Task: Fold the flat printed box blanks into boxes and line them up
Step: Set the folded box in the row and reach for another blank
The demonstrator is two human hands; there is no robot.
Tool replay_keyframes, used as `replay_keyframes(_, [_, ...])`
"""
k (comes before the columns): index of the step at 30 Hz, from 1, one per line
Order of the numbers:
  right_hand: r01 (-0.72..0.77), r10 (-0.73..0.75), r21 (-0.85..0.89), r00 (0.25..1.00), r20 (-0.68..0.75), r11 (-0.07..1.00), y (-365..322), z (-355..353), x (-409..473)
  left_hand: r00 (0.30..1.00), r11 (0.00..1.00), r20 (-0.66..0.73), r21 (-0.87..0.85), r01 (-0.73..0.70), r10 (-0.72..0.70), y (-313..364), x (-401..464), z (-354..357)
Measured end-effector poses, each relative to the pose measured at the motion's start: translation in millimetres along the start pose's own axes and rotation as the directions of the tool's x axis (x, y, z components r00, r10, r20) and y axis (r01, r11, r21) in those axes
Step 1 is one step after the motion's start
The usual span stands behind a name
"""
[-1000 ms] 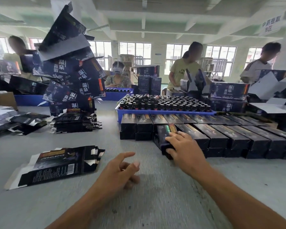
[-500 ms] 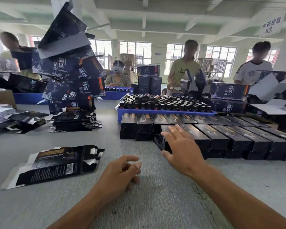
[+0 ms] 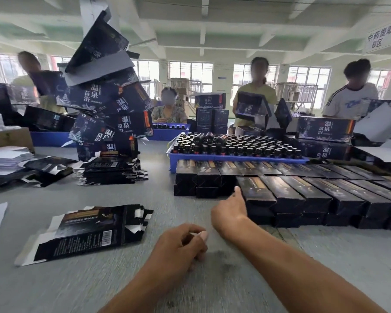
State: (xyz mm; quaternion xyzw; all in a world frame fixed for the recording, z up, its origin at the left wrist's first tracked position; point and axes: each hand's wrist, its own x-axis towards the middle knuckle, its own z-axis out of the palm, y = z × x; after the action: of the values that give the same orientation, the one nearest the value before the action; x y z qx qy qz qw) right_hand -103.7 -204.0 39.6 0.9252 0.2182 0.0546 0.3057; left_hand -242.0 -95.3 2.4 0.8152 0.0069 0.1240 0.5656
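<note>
Folded black printed boxes [image 3: 312,195] lie side by side in two rows across the table's right half. My right hand [image 3: 229,211] is at the left side of the front row's leftmost box [image 3: 255,190], thumb pointing up, touching it; its fingers are hard to see. My left hand [image 3: 181,247] rests on the grey table with fingers loosely curled and holds nothing. A few flat box blanks [image 3: 88,231] lie to its left. A thicker stack of blanks [image 3: 110,171] sits farther back.
A blue tray of dark bottles [image 3: 235,147] stands behind the box rows. A leaning tower of larger printed cartons [image 3: 106,98] rises at back left. More cartons [image 3: 325,129] sit at right. Several people work across the table.
My right hand let go of the leftmost front box, lay flat on it, then slid to its left side. The box now sits in line. My left hand curled a little.
</note>
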Motion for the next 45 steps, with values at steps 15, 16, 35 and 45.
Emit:
replay_keyframes(15, [0.406,-0.257,0.519,0.906,-0.337,0.752,-3.9,37.8,-86.7,0.926,0.768,-0.311,0.639,0.039,0.213,0.3,15.6,-70.4])
replay_keyframes(16, [0.412,-0.258,0.533,0.904,-0.341,0.739,-2.8,35.0,-92.8,0.917,0.738,-0.358,0.665,0.115,0.179,-3.2,17.2,-85.7])
replay_keyframes(35, [0.504,-0.240,0.657,0.858,-0.454,0.560,5.3,55.8,-131.2,0.920,0.416,-0.268,0.830,0.372,-0.288,-26.3,15.7,-125.6])
replay_keyframes(45, [0.446,-0.221,0.743,0.895,-0.388,0.499,8.8,52.2,-129.8,0.972,0.345,0.043,0.938,0.041,-0.232,-2.3,10.8,-71.0])
